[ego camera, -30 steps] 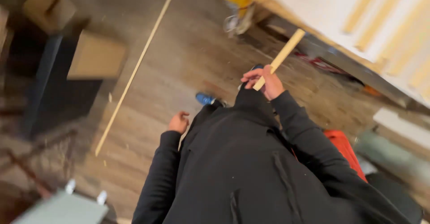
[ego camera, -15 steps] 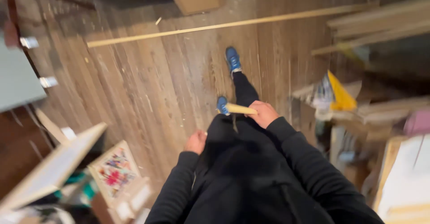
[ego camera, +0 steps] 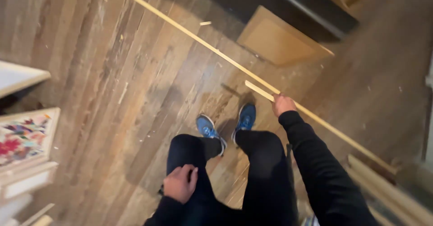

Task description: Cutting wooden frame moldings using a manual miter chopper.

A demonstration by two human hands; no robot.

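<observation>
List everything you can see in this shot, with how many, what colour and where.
short wooden stick: one, pale, held in the right hand
long wooden strip: one, pale, lying slantwise across the floor
plank floor: brown, worn
flat board: one, tan, top centre
framed colourful picture: one, left edge
stacked wood lengths: pale, lower right
blue shoes: two, centre
left hand: on the left thigh
right hand: gripping the stick
</observation>
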